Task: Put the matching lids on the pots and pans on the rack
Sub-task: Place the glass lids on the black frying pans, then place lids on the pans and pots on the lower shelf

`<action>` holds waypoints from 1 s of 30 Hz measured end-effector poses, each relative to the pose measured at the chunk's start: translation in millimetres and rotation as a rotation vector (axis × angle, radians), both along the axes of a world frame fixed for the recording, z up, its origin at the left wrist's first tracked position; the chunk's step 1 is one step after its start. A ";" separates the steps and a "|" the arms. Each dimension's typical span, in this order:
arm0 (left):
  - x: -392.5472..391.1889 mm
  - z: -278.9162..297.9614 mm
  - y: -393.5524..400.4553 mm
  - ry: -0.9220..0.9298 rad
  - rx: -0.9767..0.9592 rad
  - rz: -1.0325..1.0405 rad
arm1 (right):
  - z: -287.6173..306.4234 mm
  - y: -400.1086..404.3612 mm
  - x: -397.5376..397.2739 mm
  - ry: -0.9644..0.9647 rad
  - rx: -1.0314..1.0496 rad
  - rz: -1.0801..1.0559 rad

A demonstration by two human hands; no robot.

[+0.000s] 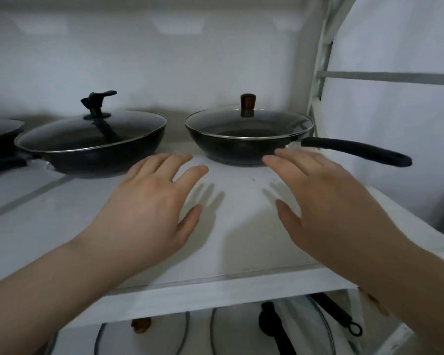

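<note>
Near, lower shelf: two glass lids (272,329) lying flat. Left hand (149,208) and right hand (328,206) spread wide, empty, over the white shelf (231,242). Far: left pan (92,142) and right pan (249,137), both lidded. No readable writing.

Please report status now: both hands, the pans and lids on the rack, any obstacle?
Left hand and right hand open, empty, above shelf. Two pans lidded: left pan, right pan. Spare lids on lower shelf. No obstacle.
</note>
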State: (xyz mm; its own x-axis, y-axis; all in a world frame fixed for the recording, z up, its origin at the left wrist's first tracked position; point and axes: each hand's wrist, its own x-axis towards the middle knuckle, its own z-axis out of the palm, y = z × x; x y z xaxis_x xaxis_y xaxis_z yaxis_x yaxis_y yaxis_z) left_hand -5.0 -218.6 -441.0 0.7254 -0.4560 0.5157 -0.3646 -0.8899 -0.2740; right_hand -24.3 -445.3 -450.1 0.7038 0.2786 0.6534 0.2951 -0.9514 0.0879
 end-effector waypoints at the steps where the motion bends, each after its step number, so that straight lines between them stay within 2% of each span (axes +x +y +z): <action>1: -3.9 -5.2 -1.0 -0.020 -0.006 -0.005 | -5.7 3.0 -4.1 -0.027 0.000 0.010; 9: -51.8 -59.8 -9.2 -0.174 -0.131 -0.073 | -66.8 13.1 -50.0 -0.146 0.066 0.080; 17: -113.8 -152.5 -13.3 -0.328 -0.219 -0.211 | -160.6 9.8 -104.3 -0.372 0.152 0.164; 22: -137.7 -214.1 -12.7 -0.333 -0.206 -0.269 | -226.4 -9.7 -120.6 -0.333 0.120 0.166; 26: -136.8 -253.0 -20.0 -0.200 -0.187 -0.213 | -260.5 -31.4 -119.8 -0.205 0.064 0.132; 30: -122.8 -275.6 -33.3 -0.072 -0.169 -0.125 | -279.9 -56.1 -112.3 -0.033 -0.019 0.012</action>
